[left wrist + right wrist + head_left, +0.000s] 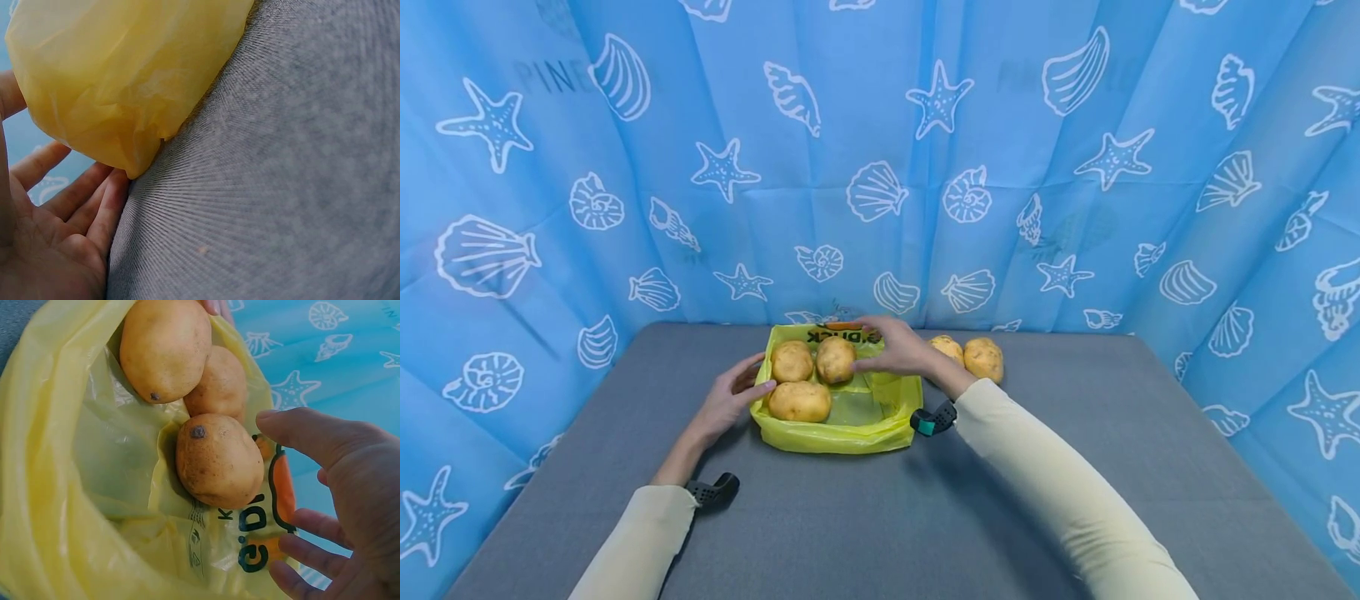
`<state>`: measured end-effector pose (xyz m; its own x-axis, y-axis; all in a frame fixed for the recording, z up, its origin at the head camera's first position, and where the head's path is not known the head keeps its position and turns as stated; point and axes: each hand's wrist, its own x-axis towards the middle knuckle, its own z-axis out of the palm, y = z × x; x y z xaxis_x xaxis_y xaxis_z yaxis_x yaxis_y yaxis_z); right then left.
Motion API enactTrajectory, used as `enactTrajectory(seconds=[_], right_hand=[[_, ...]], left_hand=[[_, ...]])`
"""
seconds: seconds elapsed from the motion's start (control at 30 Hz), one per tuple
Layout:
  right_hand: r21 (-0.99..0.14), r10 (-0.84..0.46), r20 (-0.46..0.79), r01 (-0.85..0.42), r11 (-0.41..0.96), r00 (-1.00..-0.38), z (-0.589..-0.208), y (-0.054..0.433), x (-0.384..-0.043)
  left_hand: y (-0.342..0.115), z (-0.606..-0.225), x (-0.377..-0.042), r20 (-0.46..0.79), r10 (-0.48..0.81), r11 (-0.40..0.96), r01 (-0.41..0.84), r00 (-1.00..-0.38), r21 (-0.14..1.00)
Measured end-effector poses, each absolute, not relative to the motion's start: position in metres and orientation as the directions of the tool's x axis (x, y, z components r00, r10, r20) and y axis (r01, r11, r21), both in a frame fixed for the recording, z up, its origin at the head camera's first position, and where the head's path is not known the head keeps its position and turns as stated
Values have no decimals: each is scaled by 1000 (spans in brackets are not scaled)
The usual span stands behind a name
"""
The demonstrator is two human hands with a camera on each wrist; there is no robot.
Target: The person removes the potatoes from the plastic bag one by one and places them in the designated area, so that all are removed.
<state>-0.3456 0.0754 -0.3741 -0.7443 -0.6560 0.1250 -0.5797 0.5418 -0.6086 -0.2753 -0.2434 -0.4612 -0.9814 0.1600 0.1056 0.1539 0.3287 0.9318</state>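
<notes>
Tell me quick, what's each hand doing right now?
Left hand: open, at the yellow bag's edge.
Right hand: open, holding nothing, near a potato.

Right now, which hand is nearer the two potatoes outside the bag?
Right. The right hand is just left of those potatoes, at the far side of the bag; the left hand is farther off, at the bag's left side.

A blue fabric curtain (880, 75) with white seashells (967, 195) and starfish (940, 98) hangs beyond the fingers (315, 555); beneath them spreads a grey cloth-topped table (850, 525).
</notes>
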Motion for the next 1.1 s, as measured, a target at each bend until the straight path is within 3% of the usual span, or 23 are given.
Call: enactTrajectory(seconds=[0.43,1.1], right_hand=[[-564,-656,37,-557,609,-754,-386,54,-354],[-631,-623,26,-496,597,-782,-401,43,-360]], left_hand=[[-244,-462,-276,102,159,321,149,-982,935],[-245,-462,-277,105,160,315,151,-982,937]])
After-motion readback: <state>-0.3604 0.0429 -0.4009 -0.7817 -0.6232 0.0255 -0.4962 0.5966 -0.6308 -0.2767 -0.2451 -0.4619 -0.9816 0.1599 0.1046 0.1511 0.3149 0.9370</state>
